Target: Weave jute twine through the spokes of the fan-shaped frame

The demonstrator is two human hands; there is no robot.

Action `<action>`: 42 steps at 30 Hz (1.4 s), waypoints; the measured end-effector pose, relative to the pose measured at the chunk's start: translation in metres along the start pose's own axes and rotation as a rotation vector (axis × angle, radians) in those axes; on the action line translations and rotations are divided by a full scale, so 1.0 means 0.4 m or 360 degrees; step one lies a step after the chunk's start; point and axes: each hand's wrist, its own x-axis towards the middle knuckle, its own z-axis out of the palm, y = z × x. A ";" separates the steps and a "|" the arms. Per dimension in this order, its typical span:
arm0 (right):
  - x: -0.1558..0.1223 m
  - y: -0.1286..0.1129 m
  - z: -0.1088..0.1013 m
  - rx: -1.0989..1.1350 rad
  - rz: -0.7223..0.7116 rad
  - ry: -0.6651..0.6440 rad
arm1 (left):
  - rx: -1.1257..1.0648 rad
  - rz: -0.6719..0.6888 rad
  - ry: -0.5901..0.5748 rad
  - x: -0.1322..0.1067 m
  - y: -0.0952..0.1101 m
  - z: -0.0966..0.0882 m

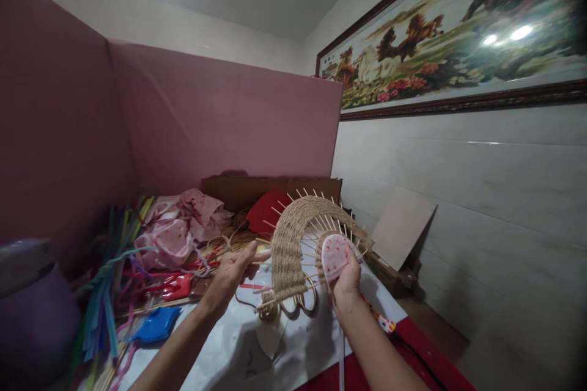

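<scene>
A half-round woven fan (pixel 293 238) of tan cord on thin wooden spokes is held up above the table. Its hub is a pink dotted fabric pad (pixel 334 255). My right hand (pixel 347 281) grips the fan at that pad, fingers closed around its lower edge. My left hand (pixel 233 272) is at the fan's left edge, fingers pinched on the cord or a spoke there. Metal wire loops (pixel 300 302) hang under the weave.
Pink dotted cloth (pixel 177 229), coloured strips (pixel 107 293), red and blue pieces (pixel 158 324) and sticks crowd the table's left. White paper (pixel 293 348) covers the table under my hands. A brown cardboard box (pixel 257 186) stands behind, pink partition (pixel 206 110) beyond. A board (pixel 401 229) leans on the right wall.
</scene>
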 end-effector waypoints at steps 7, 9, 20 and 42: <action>0.018 -0.003 -0.005 -0.0027 -0.0071 0.0069 | 0.0002 0.0017 0.0002 -0.008 0.017 0.012; 0.017 -0.005 -0.005 0.0023 -0.0077 0.0087 | 0.0022 0.0021 0.0003 -0.009 0.024 0.015; 0.010 -0.016 0.005 0.0155 -0.0045 0.0082 | 0.0656 0.0398 0.0168 -0.020 0.034 0.018; 0.027 -0.010 -0.006 0.0099 -0.0085 0.0097 | 0.1182 0.0565 0.0150 -0.033 0.048 0.030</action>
